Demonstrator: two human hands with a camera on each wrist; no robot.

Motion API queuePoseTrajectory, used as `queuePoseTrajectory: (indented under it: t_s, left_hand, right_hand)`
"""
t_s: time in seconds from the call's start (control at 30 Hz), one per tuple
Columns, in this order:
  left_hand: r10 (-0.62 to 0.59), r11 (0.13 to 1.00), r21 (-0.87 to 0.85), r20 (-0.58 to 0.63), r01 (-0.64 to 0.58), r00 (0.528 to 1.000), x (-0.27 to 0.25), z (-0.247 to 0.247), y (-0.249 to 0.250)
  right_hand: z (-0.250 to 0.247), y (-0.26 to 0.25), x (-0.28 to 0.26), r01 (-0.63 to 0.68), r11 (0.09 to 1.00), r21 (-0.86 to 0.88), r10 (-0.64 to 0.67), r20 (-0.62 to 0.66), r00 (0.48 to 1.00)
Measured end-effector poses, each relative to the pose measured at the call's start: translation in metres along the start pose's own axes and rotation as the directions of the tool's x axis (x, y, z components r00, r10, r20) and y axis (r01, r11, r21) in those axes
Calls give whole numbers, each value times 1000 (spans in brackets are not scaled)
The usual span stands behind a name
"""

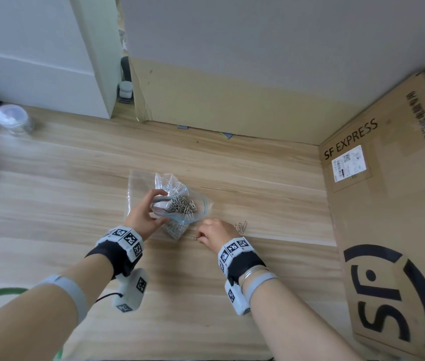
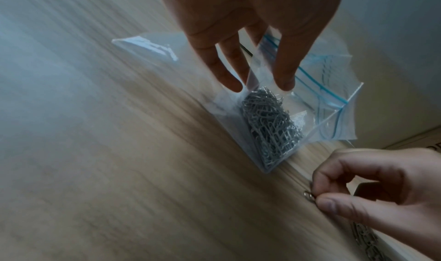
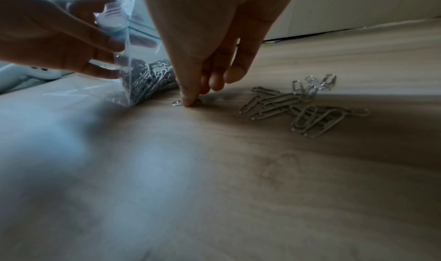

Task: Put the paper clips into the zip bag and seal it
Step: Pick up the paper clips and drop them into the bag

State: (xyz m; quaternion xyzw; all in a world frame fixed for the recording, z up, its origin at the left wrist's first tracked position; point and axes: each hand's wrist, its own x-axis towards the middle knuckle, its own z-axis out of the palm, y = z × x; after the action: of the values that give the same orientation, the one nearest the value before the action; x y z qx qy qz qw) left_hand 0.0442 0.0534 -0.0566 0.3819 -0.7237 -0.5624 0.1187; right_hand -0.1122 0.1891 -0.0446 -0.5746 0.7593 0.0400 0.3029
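A clear zip bag (image 1: 201, 204) with a blue seal strip stands on the wooden table (image 1: 76, 204), its mouth open and a heap of silver paper clips (image 1: 181, 205) inside. My left hand (image 1: 159, 207) pinches the bag's near rim between thumb and fingers (image 2: 284, 82), and the clips in the bag (image 2: 269, 125) lie just below them. My right hand (image 1: 199, 237) is down on the table beside the bag's bottom corner. It pinches one paper clip (image 3: 176, 103) against the wood. Several loose paper clips (image 3: 303, 106) lie in a small pile to its right.
A second, flat clear bag (image 1: 135, 183) lies behind the held one. A large SF Express cardboard box (image 1: 388, 204) walls off the right side. A cardboard panel (image 1: 219, 100) stands at the back, and a lidded clear jar (image 1: 13, 121) sits at the far left.
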Motion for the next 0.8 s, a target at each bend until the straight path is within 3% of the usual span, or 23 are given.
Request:
queuePoseTrajectory:
  t_s: [0.23, 0.43, 0.63, 0.8]
  left_hand:
    - [0, 1000, 9, 15, 0, 1000, 1, 0, -1]
    - [6, 1000, -3, 14, -6, 1000, 0, 0, -2]
    - [-7, 1000, -10, 15, 7, 1000, -1, 0, -7]
    - [2, 1000, -4, 22, -2, 1000, 0, -1, -6]
  right_hand:
    - [2, 10, -1, -36, 998, -45, 38, 52, 998]
    - [-1, 45, -18, -178, 979, 102, 191, -142, 971]
    - [6, 63, -34, -195, 973, 126, 211, -137, 968]
    - [8, 59, -39, -281, 952, 124, 292, -72, 954]
